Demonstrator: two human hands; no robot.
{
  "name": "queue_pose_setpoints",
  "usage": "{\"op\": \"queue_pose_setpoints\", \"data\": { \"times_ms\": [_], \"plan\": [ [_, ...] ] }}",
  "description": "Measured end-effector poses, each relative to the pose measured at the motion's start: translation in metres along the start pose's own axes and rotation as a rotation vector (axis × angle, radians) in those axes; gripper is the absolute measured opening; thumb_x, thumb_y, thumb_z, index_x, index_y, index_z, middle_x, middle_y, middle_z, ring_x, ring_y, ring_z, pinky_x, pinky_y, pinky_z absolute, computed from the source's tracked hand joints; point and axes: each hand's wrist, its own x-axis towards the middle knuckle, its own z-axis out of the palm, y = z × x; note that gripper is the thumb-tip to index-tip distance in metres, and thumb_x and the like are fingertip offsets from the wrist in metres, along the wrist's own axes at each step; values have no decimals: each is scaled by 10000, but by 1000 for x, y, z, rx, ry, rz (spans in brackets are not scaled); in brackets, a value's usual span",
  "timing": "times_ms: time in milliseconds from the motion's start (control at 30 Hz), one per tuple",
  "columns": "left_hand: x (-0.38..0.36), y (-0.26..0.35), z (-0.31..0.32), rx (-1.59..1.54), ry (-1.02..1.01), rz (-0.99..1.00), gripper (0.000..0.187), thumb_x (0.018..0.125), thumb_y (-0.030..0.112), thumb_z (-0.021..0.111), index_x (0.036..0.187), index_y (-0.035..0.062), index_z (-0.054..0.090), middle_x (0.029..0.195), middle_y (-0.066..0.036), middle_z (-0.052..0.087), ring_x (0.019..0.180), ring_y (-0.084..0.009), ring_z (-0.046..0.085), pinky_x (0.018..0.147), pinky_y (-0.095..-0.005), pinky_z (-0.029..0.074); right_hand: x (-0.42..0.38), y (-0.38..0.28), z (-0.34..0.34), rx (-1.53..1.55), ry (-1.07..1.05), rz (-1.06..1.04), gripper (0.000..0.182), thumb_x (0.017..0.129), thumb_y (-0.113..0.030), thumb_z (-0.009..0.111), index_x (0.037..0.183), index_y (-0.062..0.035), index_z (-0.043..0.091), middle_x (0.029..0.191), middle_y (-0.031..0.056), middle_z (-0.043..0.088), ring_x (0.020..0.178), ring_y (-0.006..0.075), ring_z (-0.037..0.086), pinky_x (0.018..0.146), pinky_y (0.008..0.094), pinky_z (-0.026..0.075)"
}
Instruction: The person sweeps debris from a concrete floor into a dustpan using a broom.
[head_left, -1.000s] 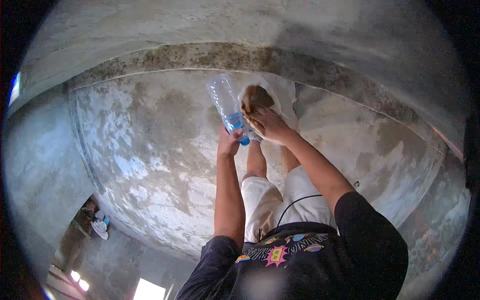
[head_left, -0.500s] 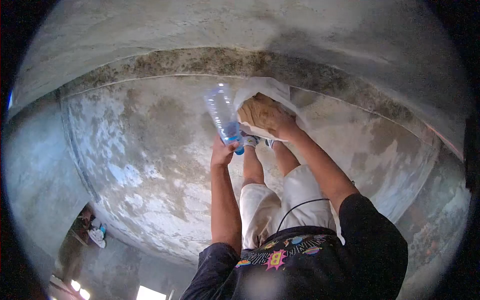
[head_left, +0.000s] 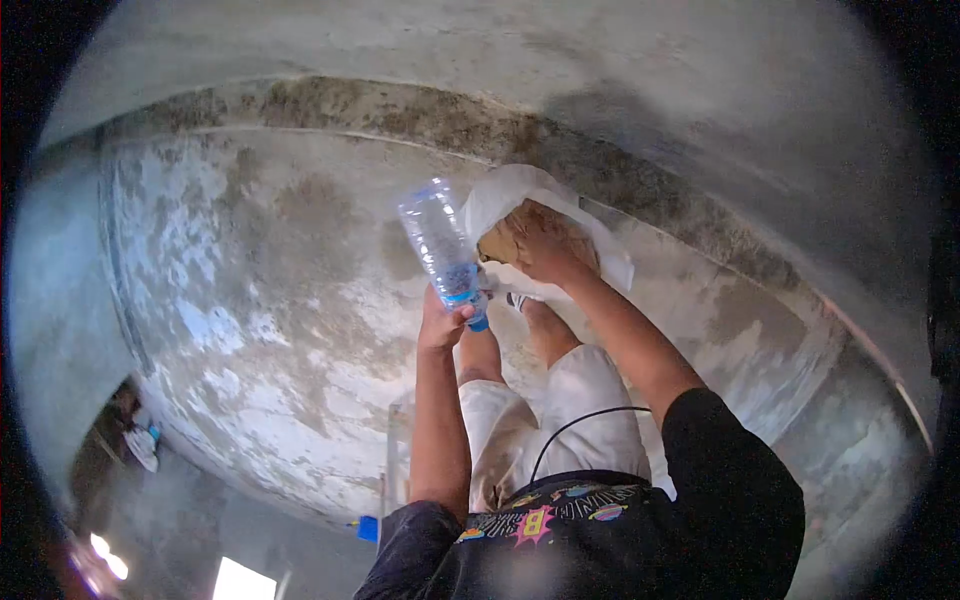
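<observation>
Your left hand is gripping the clear, blue-capped plastic bottle beside the white plastic bag. Your right hand is touching brown crumpled material inside; whether it's grasping, I cannot tell. You're seemingly working at the bag's mouth; the next move is probably calling for steadying it.

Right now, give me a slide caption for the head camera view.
Left hand gripping a clear plastic bottle, right hand at the brown material in an open white bag.

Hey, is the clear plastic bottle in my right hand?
No, the clear plastic bottle is in your left hand, while your right hand is at the opening of the white bag.
</observation>
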Motion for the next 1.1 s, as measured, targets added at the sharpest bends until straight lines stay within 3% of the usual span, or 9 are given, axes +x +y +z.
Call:
{"op": "queue_pose_setpoints", "data": {
  "times_ms": [200,267,400,467,600,667,867,1000,1100],
  "plan": [
    [1,9,-8,-74,29,68,807,557,363,808,1168,-36,461,1048,-79,557,943,-181,556,813,-306,454,-48,62,1,562,-322,392,578,670,-187,665,1201,-76,465,1117,176,489,1072,388,431,914,495,346],
    [-1,11,-19,-96,36,24,788,557,346,804,1158,-34,465,1030,-76,558,919,-175,558,792,-302,457,-73,34,-77,39,349,362,495,664,-183,686,1112,-42,528,1055,182,535,1019,370,481,859,484,392],
    [7,29,-7,-60,6,19,742,552,309,800,1125,-30,472,975,-64,560,834,-161,561,724,-291,464,-140,99,6,-86,449,746,357,707,-204,669,982,6,578,907,185,595,856,362,567,750,450,447],
    [6,28,-7,-16,-1,14,719,553,309,797,1106,-26,483,952,-55,563,814,-151,558,713,-284,460,-159,124,24,662,-177,1041,234,773,-202,615,838,22,600,756,184,614,670,338,607,639,420,470],
    [5,14,-27,208,-71,-92,784,560,339,811,1168,-17,467,1043,-62,561,925,-161,551,803,-300,444,-130,82,-101,517,-103,765,228,814,-198,561,786,26,594,711,184,608,560,319,601,557,398,474],
    [-2,18,-15,228,-76,-112,681,565,293,791,1105,-4,500,957,-34,560,858,-126,536,756,-276,443,-134,54,-123,431,-201,736,234,849,-199,548,768,11,609,550,106,556,488,161,590,439,320,461],
    [-2,21,1,242,-46,-71,547,580,231,782,1020,19,536,855,5,567,765,-97,533,703,-255,449,-96,15,-135,-24,241,545,284,794,-208,576,1003,-20,542,912,234,577,873,388,556,767,447,447],
    [5,8,-4,122,-23,-63,517,596,240,781,1000,19,547,841,1,583,747,-88,547,691,-243,451,-31,2,-124,251,-475,402,460,772,-244,606,1142,-1,479,1144,200,518,1049,341,507,875,413,422],
    [3,15,-1,73,9,-39,520,597,250,783,999,15,552,848,-5,591,752,-83,553,691,-239,453,-12,10,-66,67,-324,411,499,745,-245,625,1154,-7,468,1140,207,516,1044,340,509,879,416,424]
  ]
}}
